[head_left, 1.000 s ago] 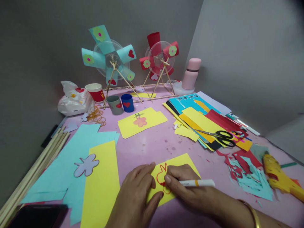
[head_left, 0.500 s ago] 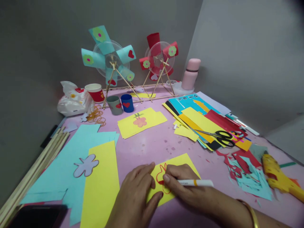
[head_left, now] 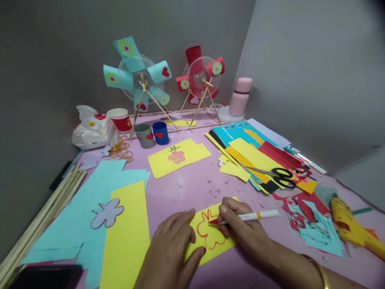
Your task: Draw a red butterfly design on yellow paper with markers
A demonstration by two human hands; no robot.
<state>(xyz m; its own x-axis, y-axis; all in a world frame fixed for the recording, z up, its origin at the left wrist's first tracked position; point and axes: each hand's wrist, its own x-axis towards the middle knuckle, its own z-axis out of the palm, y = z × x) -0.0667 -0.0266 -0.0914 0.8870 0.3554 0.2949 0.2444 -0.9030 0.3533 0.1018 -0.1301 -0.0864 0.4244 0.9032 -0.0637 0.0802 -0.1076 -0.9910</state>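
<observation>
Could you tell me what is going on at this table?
A person is drawing on a yellow sheet that lies on the pink table. The right hand holds a red marker, its tip at the top of a red flower outline. The left hand rests flat on the sheet's left part. Scissors lie on a stack of coloured paper farther back, and a yellow glue gun lies at the right.
</observation>
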